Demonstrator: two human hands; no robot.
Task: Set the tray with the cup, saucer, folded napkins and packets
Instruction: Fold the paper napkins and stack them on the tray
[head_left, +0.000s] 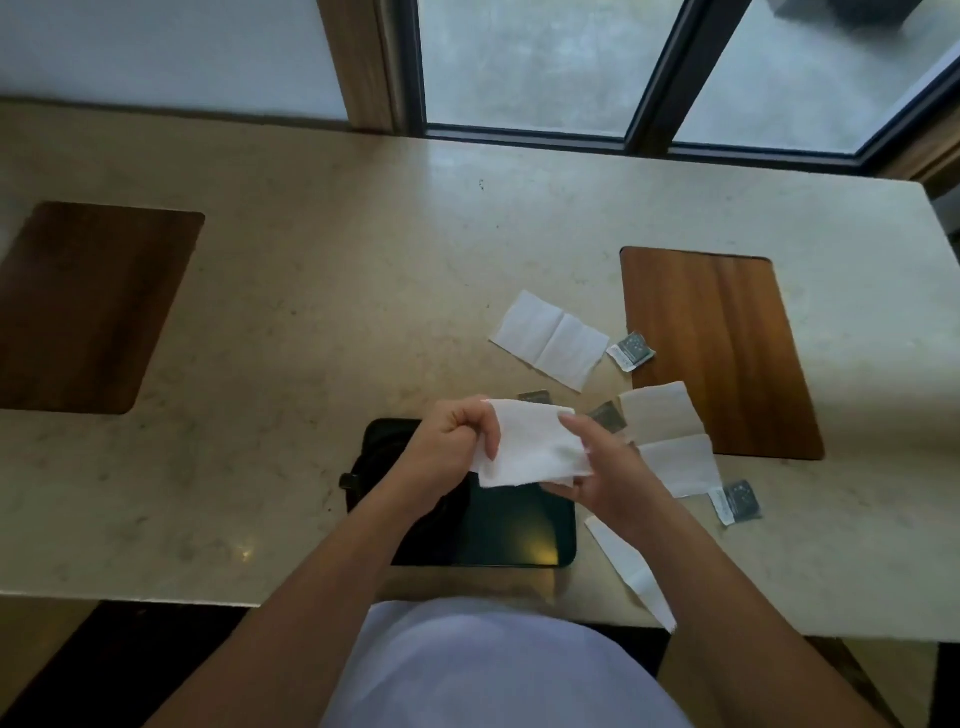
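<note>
From the head view, your left hand (452, 441) and right hand (597, 467) both pinch one napkin (530, 447), held just above the black tray (498, 535). Nothing clearly sits on the tray yet, so I'd say you're early. Cup and saucer: not visible. Beyond and right of your right hand lie four loose napkins and four packets.

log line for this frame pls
step: folding napkin | left hand: grips napkin | right hand: pinches same napkin | over black tray | other napkins, packets: loose on table
</note>
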